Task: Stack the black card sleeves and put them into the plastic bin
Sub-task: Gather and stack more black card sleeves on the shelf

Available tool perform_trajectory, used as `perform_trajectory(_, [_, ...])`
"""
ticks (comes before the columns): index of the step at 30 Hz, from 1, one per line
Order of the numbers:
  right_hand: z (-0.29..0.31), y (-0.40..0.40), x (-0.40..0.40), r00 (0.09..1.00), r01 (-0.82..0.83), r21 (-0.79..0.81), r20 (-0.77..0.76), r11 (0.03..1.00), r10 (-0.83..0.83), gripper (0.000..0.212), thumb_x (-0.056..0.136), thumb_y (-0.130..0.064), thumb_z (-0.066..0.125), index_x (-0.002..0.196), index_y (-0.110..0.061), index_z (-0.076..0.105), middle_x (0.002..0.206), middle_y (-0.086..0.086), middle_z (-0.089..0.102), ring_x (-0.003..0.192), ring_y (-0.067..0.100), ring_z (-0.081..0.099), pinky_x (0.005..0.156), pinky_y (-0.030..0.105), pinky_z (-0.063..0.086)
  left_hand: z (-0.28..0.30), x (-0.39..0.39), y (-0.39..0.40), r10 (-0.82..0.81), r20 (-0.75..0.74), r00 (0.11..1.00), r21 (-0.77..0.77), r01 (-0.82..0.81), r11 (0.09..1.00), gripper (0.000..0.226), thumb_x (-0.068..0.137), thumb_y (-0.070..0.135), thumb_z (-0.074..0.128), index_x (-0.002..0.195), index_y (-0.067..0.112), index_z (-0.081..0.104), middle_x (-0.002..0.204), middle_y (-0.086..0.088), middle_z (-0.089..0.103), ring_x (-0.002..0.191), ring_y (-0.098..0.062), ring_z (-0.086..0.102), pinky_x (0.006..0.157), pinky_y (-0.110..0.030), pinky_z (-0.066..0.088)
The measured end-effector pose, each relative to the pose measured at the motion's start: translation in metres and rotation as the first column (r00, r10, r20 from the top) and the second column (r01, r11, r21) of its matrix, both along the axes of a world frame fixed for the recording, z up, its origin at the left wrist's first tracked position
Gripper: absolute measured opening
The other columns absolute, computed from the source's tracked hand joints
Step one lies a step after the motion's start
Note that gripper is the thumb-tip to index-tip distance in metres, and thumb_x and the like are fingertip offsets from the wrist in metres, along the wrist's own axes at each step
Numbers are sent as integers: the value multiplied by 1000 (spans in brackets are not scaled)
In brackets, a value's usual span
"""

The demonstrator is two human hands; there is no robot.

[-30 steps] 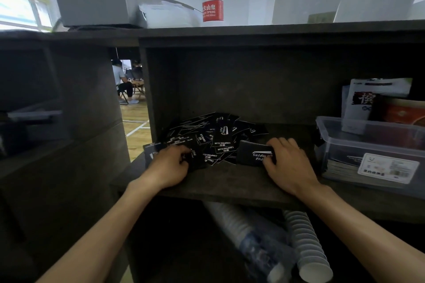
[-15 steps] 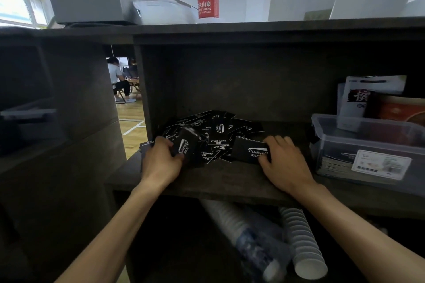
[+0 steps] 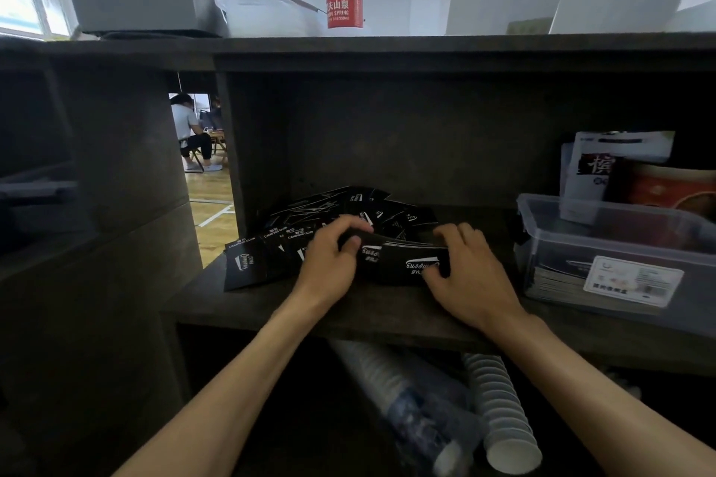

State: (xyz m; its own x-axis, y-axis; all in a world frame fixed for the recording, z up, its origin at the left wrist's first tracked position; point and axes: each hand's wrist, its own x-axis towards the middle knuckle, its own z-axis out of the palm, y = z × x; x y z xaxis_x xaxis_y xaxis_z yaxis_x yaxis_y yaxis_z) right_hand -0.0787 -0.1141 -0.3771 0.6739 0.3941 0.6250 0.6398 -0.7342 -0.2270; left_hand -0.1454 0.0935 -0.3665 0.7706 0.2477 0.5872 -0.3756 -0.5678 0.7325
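Black card sleeves (image 3: 403, 263), likely thin, light and slippery, sit pinched between left hand (image 3: 329, 263) and right hand (image 3: 470, 275), fingers curled at the bundle's ends. Loose ones fan out beyond the fingertips; squeezing both short edges should stop sliding.

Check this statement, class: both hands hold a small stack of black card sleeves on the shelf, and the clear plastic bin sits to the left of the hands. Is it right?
One detail is wrong. The head view shows the clear plastic bin to the right of the hands, not the left. The rest stands: the left hand and right hand hold a small stack of black card sleeves on the shelf.
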Motion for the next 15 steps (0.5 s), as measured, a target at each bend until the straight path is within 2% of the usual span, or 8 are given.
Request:
perform_trajectory(2, [-1, 1, 1, 1000, -14, -6, -5, 1000, 14, 56, 85, -40, 59, 137, -25, 44, 126, -5, 41, 111, 11, 42, 82, 27, 44, 1, 3, -10, -63, -47, 997, -31, 61, 998, 34, 98, 4, 43, 91, 26, 67, 96, 12, 66, 94, 5, 57, 78, -5, 38])
perform_trajectory(4, [-1, 2, 1, 1000, -31, -46, -2, 998, 31, 54, 86, -41, 58, 138, -27, 46, 129, -7, 41, 114, 10, 40, 81, 26, 41, 1, 7, -22, -114, -107, 988, -30, 111, 993, 29, 101, 15, 43, 89, 24, 68, 90, 12, 67, 89, 3, 59, 76, -9, 40])
perform_trajectory(6, [-1, 2, 1, 999, -50, -61, 7, 997, 50, 46, 87, -40, 57, 131, -27, 52, 123, -9, 44, 110, 9, 40, 79, 27, 43, -1, 11, -35, -146, -169, 975, 29, 153, 988, 23, 102, 24, 46, 92, 20, 66, 88, 10, 66, 87, -2, 60, 79, -18, 43])
perform_trajectory(8, [-1, 2, 1, 998, -60, -71, 3, 996, 60, 38, 88, -39, 55, 123, -27, 57, 115, -10, 49, 106, 9, 40, 80, 31, 46, -3, 14, -46, -130, -195, 972, 66, 146, 987, 20, 103, 25, 44, 96, 18, 61, 88, 9, 63, 85, -3, 57, 78, -23, 41])
perform_trajectory(11, [0, 2, 1, 999, -54, -103, -13, 993, 53, 31, 89, -40, 53, 118, -29, 56, 105, -11, 51, 100, 9, 41, 79, 33, 46, 1, 11, -45, -121, -217, 969, 12, 127, 992, 21, 104, 27, 43, 103, 16, 61, 96, 6, 64, 92, -9, 58, 85, -27, 44])
perform_trajectory(13, [1, 1, 0, 999, -44, -75, -4, 996, 43, 27, 87, -43, 51, 111, -29, 56, 98, -11, 51, 94, 8, 41, 75, 32, 45, 6, 3, -29, 1, -174, 985, 42, 6, 999, 26, 103, 34, 43, 99, 17, 63, 91, 3, 66, 89, -15, 61, 83, -33, 48])
perform_trajectory(14, [1, 1, -1, 999, -34, -53, 11, 998, 35, 27, 85, -44, 50, 107, -30, 56, 95, -11, 52, 92, 9, 42, 72, 32, 45, 7, -2, -15, 145, -144, 979, 110, -130, 985, 30, 102, 39, 43, 96, 17, 63, 88, 0, 66, 86, -19, 63, 79, -36, 49])
perform_trajectory(15, [0, 0, -1, 999, -22, -40, 25, 999, 23, 26, 84, -45, 49, 105, -30, 56, 94, -11, 52, 91, 9, 42, 70, 32, 45, 8, -7, 0, 321, -123, 939, 219, -290, 932, 33, 101, 44, 44, 94, 17, 62, 87, -2, 67, 85, -23, 63, 76, -38, 50])
